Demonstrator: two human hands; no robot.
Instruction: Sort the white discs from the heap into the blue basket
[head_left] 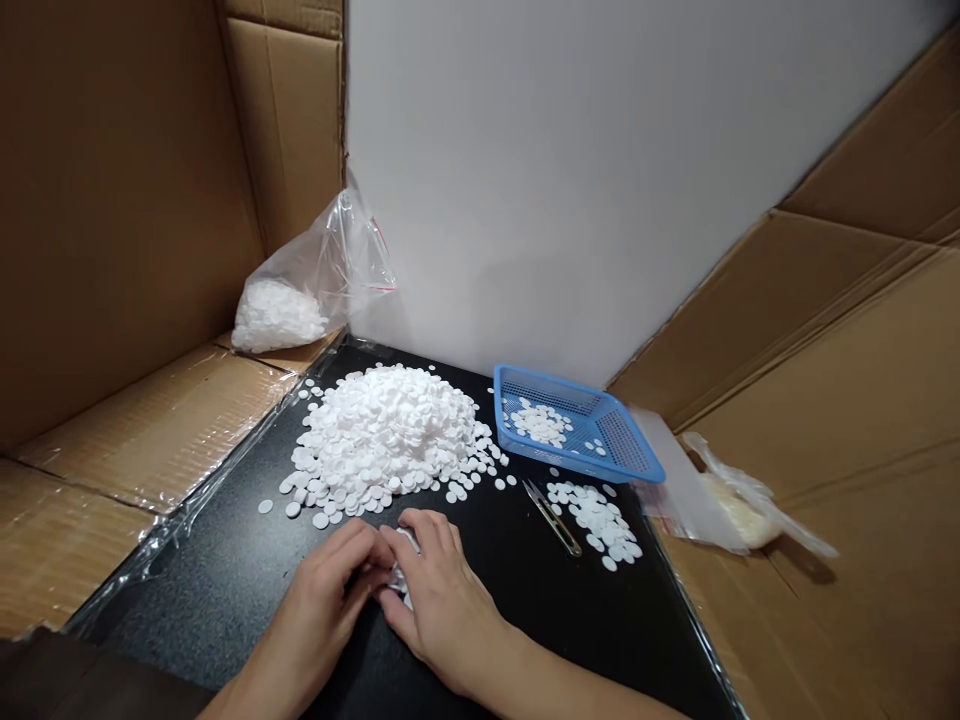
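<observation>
Enclosing a small group of white discs (pixel 399 578), the left hand (pixel 328 582) and the right hand (pixel 444 602) meet at the lower middle of the frame. The discs lie directly between the two sets of fingertips: to the right of the left fingers, and partly under the right index finger and thumb. The visible part of the group appears to run up and down the frame, along the gap between the hands; its full shape is hidden. Neither hand is clearly nearer, but the right covers more of the group.

Left fingers: bent, close together, tips at the discs. Right fingers: arched, index finger and thumb narrowly spaced about the discs. Whether either hand grips firmly cannot be told.

The large pile (pixel 390 430) of discs lies just above the hands, at the middle of the frame. To the right lie the thread snips (pixel 555 520), a loose cluster (pixel 606 525) of discs and, above these, the blue basket (pixel 574 457).

Markings: the plastic bag (pixel 345 245) at upper left has a red strip along its edge. No brand, label or writing can be read on any item.
</observation>
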